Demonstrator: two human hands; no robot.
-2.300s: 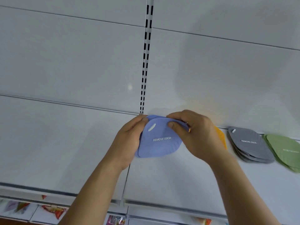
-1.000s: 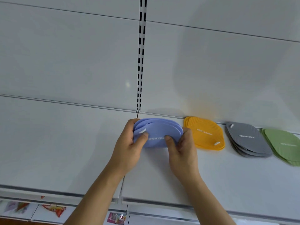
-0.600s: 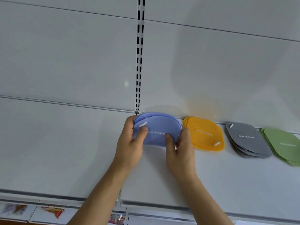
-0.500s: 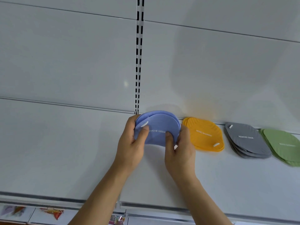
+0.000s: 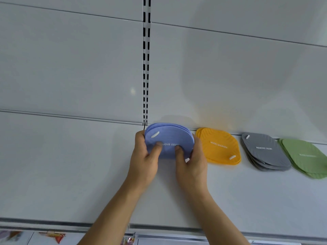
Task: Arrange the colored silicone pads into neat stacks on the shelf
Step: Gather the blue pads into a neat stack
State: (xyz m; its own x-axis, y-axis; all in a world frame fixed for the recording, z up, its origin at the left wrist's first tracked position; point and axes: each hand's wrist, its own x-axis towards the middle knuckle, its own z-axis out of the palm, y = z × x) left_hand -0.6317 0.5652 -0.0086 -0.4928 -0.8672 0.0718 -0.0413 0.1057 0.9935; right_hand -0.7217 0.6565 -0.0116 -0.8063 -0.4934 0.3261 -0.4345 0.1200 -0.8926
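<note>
A stack of blue pads sits at the far edge of the white shelf, tilted up toward the back panel, its layers fanned slightly at the top; the front pad carries white lettering and a small white tab at its upper left. Just to its right lies a stack of orange pads, flat, with lettering and a white tab at its near right corner. Further right lies a fanned stack of grey pads, then green pads at the frame's edge.
</note>
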